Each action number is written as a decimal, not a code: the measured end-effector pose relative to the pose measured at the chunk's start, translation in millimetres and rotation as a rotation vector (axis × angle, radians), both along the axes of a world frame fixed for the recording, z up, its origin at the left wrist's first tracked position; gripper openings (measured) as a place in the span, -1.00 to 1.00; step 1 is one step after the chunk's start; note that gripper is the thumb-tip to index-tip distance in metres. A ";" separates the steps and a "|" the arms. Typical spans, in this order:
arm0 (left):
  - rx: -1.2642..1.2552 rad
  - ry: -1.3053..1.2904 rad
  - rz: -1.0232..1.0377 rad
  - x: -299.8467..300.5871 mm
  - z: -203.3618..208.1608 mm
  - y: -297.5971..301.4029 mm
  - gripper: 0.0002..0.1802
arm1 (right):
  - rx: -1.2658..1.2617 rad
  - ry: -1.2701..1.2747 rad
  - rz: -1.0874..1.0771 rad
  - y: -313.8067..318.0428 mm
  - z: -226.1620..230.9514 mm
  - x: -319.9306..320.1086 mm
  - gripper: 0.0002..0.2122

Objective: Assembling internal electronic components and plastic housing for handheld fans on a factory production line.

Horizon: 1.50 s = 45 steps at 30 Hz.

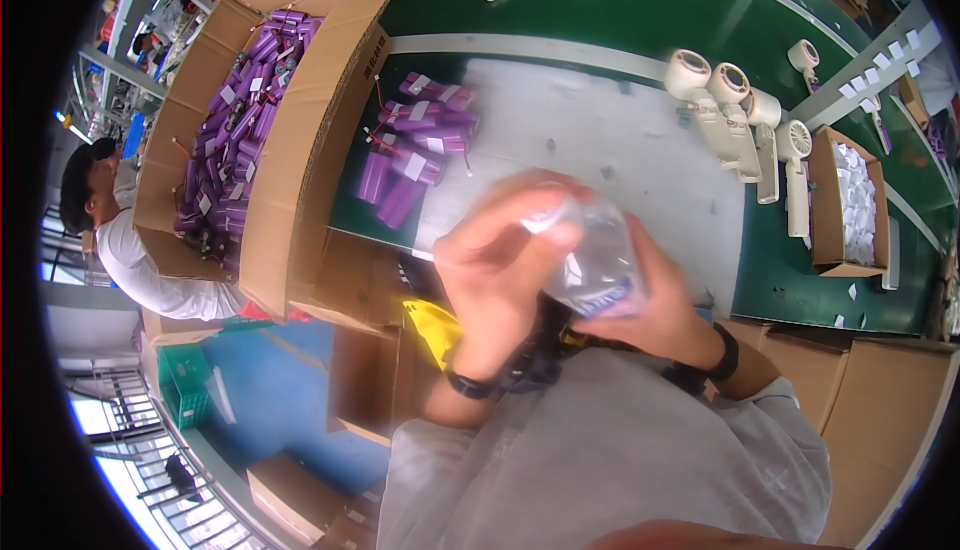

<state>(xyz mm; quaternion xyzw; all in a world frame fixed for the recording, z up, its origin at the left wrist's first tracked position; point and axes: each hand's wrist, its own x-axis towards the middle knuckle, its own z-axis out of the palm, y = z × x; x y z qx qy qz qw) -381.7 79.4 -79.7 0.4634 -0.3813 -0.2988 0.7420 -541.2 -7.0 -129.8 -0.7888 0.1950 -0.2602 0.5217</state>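
A clear plastic bottle (598, 262) is held up in front of my body, over the near edge of the bench. My right hand (663, 295) wraps round its body from the right side. At its upper end, my left hand (495, 250) has its fingers closed about the neck; motion blur hides whether a cap is there. A bluish label shows low on the bottle. Beyond the hands lies a white mat (590, 140). Purple battery packs (425, 140) with white tags and thin wires lie in a loose pile at its left edge.
At left stands a big open cardboard box (310, 150) full of purple packs. White handheld fan bodies (755, 125) lie on the right of the green bench (800, 300), beside a small box of white parts (853, 205). A person in a white shirt (150, 260) is at far left.
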 end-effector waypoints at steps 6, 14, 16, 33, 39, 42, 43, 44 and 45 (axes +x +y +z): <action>-0.030 -0.530 0.148 10.0 -9.3 -2.6 -0.72 | -0.179 0.023 -0.067 0.4 -3.9 1.3 -0.06; 0.004 -0.067 -0.114 1.7 4.2 4.5 -0.72 | -0.024 -0.028 0.013 -4.3 -3.7 -3.6 -0.08; -0.008 -0.148 -0.025 -4.2 -3.1 2.7 -0.70 | -0.037 -0.039 -0.028 1.7 -6.3 -1.5 -0.09; -0.131 -0.478 0.310 -0.2 -14.3 -7.9 -0.69 | -0.115 -0.051 -0.051 6.3 -6.1 0.8 -0.10; -0.380 0.113 0.361 8.8 -6.0 -12.8 -0.73 | -0.355 -0.159 -0.022 -1.8 -1.8 -11.1 -0.19; -0.106 0.277 0.137 27.0 -31.7 -8.6 -0.70 | -0.211 -0.286 -0.045 -1.9 -17.7 -24.2 -0.30; -0.119 0.277 0.093 33.0 -50.8 -10.7 -0.70 | 0.006 -0.384 -0.050 -2.9 -30.9 -26.8 -0.36; 0.067 0.343 0.057 39.5 -75.6 -14.6 -0.68 | 0.219 -0.485 -0.044 -6.8 -30.8 -26.0 -0.43; 0.257 0.401 0.019 43.7 -94.1 -17.8 -0.67 | 0.188 -0.490 -0.073 -13.7 -21.1 -27.8 -0.43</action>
